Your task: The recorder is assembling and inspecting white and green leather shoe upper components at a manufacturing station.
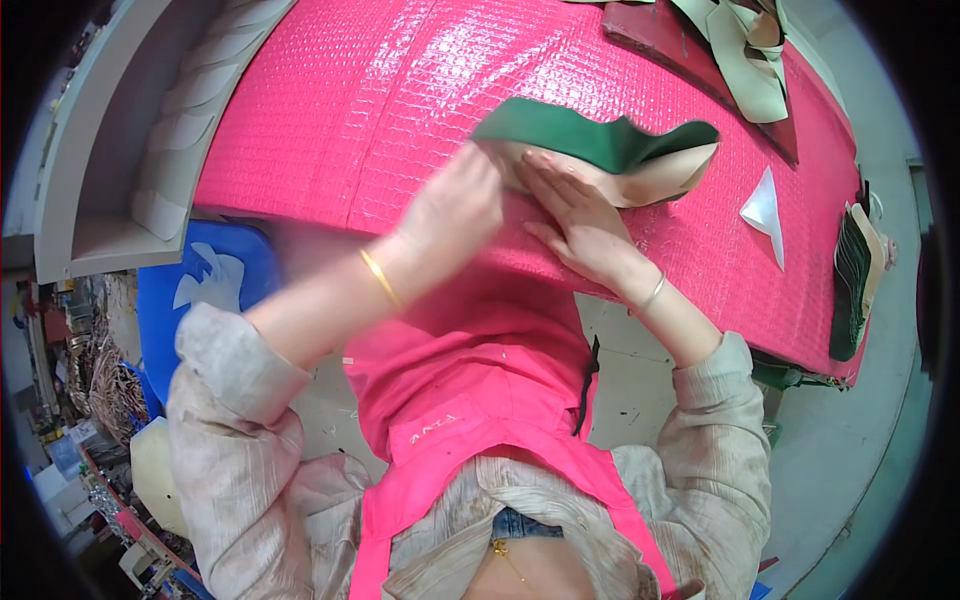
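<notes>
A curved leather piece (570, 135), green on its upper face and beige along the near side, stands partly raised at the near edge of the pink-covered table. My right hand (580, 220) lies with its fingers stretched out along the beige side, pressing against it. At the piece's left end is my left hand (455, 200), smeared by motion, with its fingers curled in. What those fingers hold, if anything, is hidden. Both forearms reach in from below, with rolled sleeves.
The pink quilted cover (330, 110) has a white triangular scrap (765, 215) at right. Green and beige pieces (855, 280) are stacked at its right edge. More pale pieces (745, 60) lie on a dark red board at the back. A grey rack (100, 140) and blue chair (200, 290) stand left.
</notes>
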